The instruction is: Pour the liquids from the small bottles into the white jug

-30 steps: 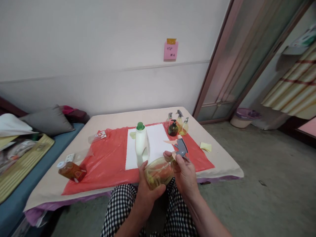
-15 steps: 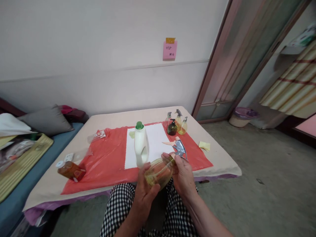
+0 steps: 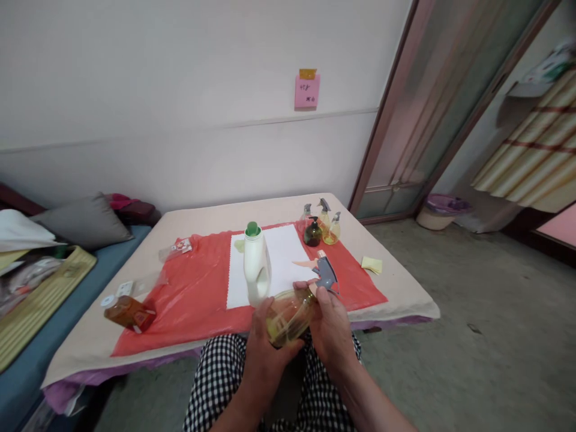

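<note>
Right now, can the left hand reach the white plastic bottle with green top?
Probably yes: the white bottle stands just beyond the left hand, nothing between, though that hand holds a translucent yellowish spray bottle.

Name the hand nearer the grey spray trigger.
Right hand, at the neck of the bottle, beside the grey spray trigger; the left hand grips the bottle's body, farther off.

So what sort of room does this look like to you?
Probably a bedroom or living space in a home: there's a grey pillow at the left, a striped curtain and a waste bin at the right.
</note>
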Demonstrator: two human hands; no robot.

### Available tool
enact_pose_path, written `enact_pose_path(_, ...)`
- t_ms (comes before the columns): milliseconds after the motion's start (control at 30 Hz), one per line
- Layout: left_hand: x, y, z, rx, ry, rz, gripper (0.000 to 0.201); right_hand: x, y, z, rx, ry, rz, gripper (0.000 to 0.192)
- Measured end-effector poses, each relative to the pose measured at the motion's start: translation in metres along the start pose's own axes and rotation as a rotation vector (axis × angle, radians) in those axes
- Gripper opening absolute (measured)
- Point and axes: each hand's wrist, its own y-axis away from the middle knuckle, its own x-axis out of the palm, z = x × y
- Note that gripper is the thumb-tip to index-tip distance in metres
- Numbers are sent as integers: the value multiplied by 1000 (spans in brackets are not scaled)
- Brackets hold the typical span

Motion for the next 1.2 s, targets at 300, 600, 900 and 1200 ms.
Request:
enact_pose_path(300, -6, -6, -35, -342, 839, 228, 66, -3, -7, 10, -65, 43, -7, 38)
enact_pose_path(600, -2, 2, -6, 2, 285, 165, 83, -5, -5, 0, -4, 5, -73, 39)
enact_pose_path(900, -3, 7, -7, 174, 156, 142, 62, -5, -7, 6, -4, 16, -62, 43)
enact_pose_path(1200, 1, -3, -29, -241, 641, 322, 74, -9, -12, 0, 18, -15, -85, 45)
